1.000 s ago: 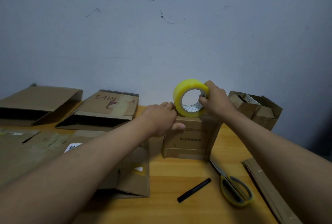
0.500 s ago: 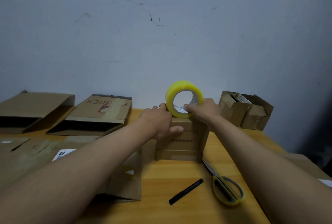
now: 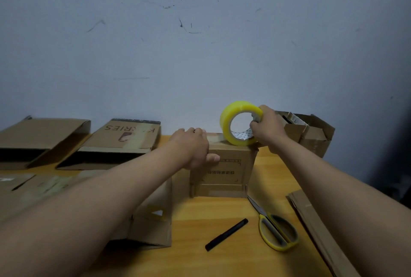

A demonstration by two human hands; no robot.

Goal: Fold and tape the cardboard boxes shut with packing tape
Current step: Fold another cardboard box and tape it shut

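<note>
- At the far left, against the wall, you have an open flat box (image 3: 37, 136), and next to it a printed box (image 3: 124, 138) with its open side facing you.
- Flattened cardboard (image 3: 153, 221) lies under your left forearm, near the front edge of the table (image 3: 200, 261).
- Your left hand (image 3: 191, 145) lies on the top left of the small box (image 3: 224, 172), fingers over the top and thumb pressed on the front face, holding it steady.
- The small box stands mid-table with its top flaps down.
- The tape roll (image 3: 239, 123) stands on edge on the box's top right, with tape running from the roll along the top to your left hand.
- Your right hand (image 3: 266, 127) grips the roll, fingers hooked through its core.
- A black pen (image 3: 226, 234) and yellow scissors (image 3: 275, 230) lie in front of the box, apart from it.
- Behind your right hand sits an open box (image 3: 311, 134), partly hidden.
- Cardboard strips (image 3: 311, 221) lie at the right edge.
</note>
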